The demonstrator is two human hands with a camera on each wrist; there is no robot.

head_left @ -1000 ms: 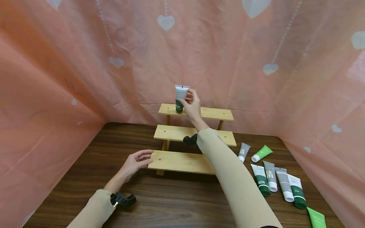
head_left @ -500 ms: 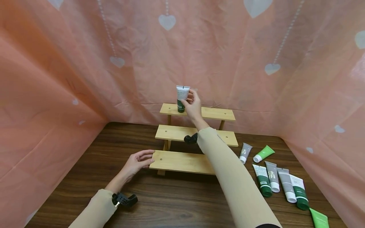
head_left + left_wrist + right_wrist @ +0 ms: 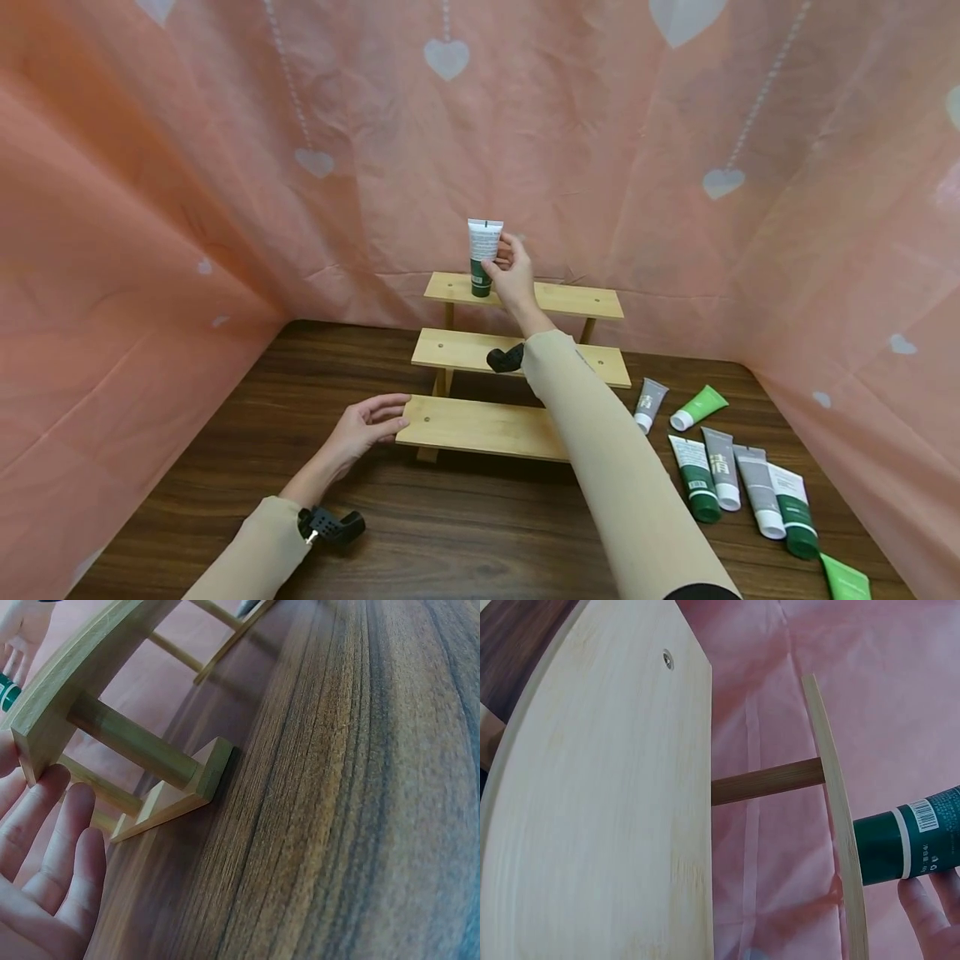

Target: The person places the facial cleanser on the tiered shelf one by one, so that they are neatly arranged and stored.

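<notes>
A white and green tube [image 3: 483,243] stands cap down on the left part of the wooden rack's top shelf [image 3: 577,298]. My right hand [image 3: 514,275] holds it from the right, thumb in front. In the right wrist view the tube's green cap end [image 3: 881,847] meets the shelf, with fingertips [image 3: 922,900] along its side. My left hand [image 3: 360,433] grips the left end of the bottom shelf [image 3: 480,425]; in the left wrist view the fingers [image 3: 52,847] lie at the shelf's corner [image 3: 34,742].
Several tubes lie on the dark wooden table [image 3: 450,533] right of the rack: grey ones [image 3: 720,467], white and green ones [image 3: 696,479] and green ones [image 3: 701,407]. The middle shelf [image 3: 468,348] crosses behind my right wrist. A pink curtain [image 3: 375,208] surrounds the table.
The whole scene has shifted slightly rightward in the head view. Both hands keep their holds, and the tube remains at the same part of the top shelf.
</notes>
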